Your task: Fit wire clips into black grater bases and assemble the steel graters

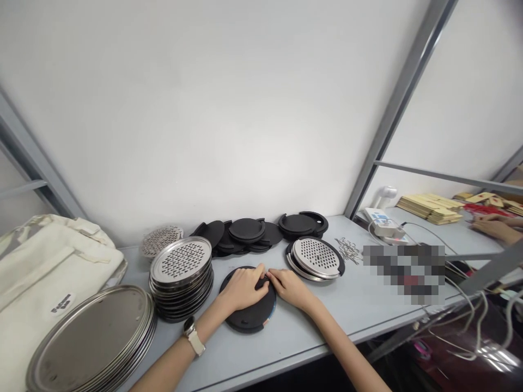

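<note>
A black round plastic disc (245, 317) lies on the grey table in front of me, with a strip of coloured edge at its lower right. My left hand (244, 287) rests across its top, fingers bent and closed at its upper right rim. Touching that same rim from the right is my right hand (288, 286), its thumb and fingers pinched together. Whatever small thing sits between the fingertips is hidden. Just right of the hands are round perforated metal grater plates (318, 257), the top one in a black rim.
Left stand a stack of grater plates (182, 262), plain metal discs (92, 337) and a cream bag (49, 272). Black plastic discs (246, 230) line the wall. Small wire pieces (348, 250) lie right. Beyond the metal post (402, 103) are cables, wooden pieces (429, 208) and another person's hand (494, 226).
</note>
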`<state>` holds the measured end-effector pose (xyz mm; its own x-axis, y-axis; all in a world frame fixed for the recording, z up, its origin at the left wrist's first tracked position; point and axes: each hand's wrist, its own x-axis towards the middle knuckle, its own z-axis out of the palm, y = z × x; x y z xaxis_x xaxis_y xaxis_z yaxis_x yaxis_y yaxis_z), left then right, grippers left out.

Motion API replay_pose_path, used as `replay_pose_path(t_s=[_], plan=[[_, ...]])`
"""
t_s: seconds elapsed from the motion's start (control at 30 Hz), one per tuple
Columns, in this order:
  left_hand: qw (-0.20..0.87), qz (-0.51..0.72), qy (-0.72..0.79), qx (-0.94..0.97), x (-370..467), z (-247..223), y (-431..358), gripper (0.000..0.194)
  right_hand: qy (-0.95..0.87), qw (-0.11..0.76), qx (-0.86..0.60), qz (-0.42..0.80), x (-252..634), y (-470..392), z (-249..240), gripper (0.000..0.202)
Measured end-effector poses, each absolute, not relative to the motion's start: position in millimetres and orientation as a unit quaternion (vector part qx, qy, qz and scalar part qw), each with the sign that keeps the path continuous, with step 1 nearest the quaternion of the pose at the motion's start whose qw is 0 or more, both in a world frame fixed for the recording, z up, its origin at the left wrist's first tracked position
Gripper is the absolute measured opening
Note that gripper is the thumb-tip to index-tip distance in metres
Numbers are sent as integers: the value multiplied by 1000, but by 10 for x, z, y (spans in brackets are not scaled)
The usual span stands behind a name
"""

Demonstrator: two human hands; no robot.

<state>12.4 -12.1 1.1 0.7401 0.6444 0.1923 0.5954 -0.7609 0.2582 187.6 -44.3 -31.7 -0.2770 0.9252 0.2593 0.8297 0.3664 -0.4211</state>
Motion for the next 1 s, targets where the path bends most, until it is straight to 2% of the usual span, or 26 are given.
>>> replay_pose_path(t_s=[0.23, 0.6, 1.0], plan=[[75, 131, 344, 927, 134, -16, -116, 29, -789, 247, -545, 139, 1915, -469, -250, 39], [62, 125, 312, 940, 135, -4, -112, 14, -782, 250, -549, 157, 1929, -448, -288, 29], [54, 137, 301, 942, 127, -16, -122, 16, -780, 259, -549, 152, 1924, -461, -327, 30]])
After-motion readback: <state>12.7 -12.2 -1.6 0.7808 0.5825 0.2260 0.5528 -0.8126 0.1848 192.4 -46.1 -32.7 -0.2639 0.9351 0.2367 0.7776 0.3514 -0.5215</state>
